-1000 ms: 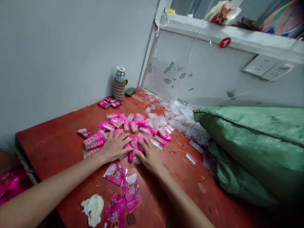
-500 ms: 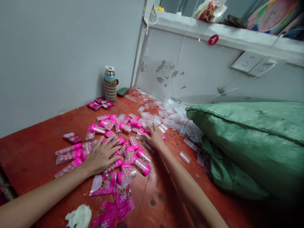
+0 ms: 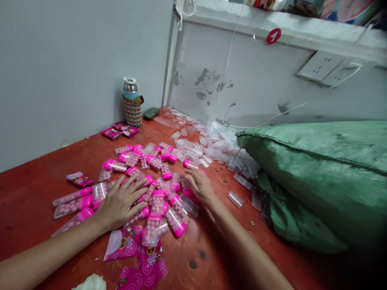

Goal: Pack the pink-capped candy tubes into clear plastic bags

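Note:
A spread of clear candy tubes with bright pink caps (image 3: 157, 201), filled with small pink balls, covers the middle of the red table (image 3: 193, 278). My left hand (image 3: 121, 205) lies flat over the tubes on the left side, fingers spread. At the right edge of the pile, my right hand (image 3: 201, 187) rests sideways against several tubes, its fingers loosely apart and partly hiding them. Just below the pile lie flat pink printed packets (image 3: 125, 241). Behind my right hand are many empty clear plastic tubes (image 3: 193, 149).
A large green sack (image 3: 317, 177) bulks at the right. Toward the back left stand a flask in a knitted cover (image 3: 132, 108), a dark green oval case (image 3: 151, 113) and small pink packs (image 3: 111, 133). White crumpled tissue (image 3: 92, 283) lies at the front. A white cord (image 3: 225, 76) hangs along the wall.
My right hand has drawn back toward me from the clear tubes, bringing some pink-capped tubes closer to the pile. My left hand stays on the tubes. The view has shifted slightly.

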The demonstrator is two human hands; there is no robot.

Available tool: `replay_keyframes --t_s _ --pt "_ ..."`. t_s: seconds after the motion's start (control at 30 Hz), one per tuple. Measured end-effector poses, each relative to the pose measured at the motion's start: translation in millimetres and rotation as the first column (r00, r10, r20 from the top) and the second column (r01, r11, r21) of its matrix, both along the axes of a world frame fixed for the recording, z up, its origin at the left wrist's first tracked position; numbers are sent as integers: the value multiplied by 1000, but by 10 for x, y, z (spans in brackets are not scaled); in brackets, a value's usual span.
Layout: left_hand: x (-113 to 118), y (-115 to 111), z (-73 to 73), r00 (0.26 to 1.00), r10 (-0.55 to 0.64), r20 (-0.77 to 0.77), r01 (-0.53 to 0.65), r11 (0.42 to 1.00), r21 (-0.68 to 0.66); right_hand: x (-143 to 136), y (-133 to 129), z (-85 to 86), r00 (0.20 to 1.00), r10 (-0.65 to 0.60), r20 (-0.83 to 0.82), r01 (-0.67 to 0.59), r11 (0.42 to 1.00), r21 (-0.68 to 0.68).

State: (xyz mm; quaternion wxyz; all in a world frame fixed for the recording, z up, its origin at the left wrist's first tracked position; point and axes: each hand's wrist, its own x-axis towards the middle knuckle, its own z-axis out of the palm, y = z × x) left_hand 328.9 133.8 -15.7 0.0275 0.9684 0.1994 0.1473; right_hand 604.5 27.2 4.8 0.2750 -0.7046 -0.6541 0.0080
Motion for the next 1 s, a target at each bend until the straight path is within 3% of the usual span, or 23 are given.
replay_keyframes --t_s 0.13,0.3,0.37,0.47,0.6,0.73,0.83,1.0 --pt "-6 0 -4 1000 1 3 -1 1000 1 188 230 -38 988 -83 132 92 994 -59" --pt "-5 -2 -4 1000 8 17 -8 1000 -9 52 -19 -36 997 71 35 -64 986 -157" --pt "-4 -1 -13 1000 8 15 -8 1000 -12 68 -15 41 999 45 5 -43 985 -168" --pt "-7 6 -25 1000 11 3 -11 1000 -8 214 302 158 986 -109 128 126 983 -134" --pt "-16 13 -9 1000 9 -22 -9 1000 9 440 914 136 978 -76 196 111 978 -176" --pt "-3 -9 23 999 10 -36 -11 1000 -9 696 1210 10 971 -76 228 130 964 -232" --pt "18 -31 19 999 50 23 -50 999 -1 1003 1253 3 949 -194 250 254 938 -236" --pt "8 -16 6 999 33 3 -33 999 -6 1296 1261 134 811 -504 298 559 818 -137"
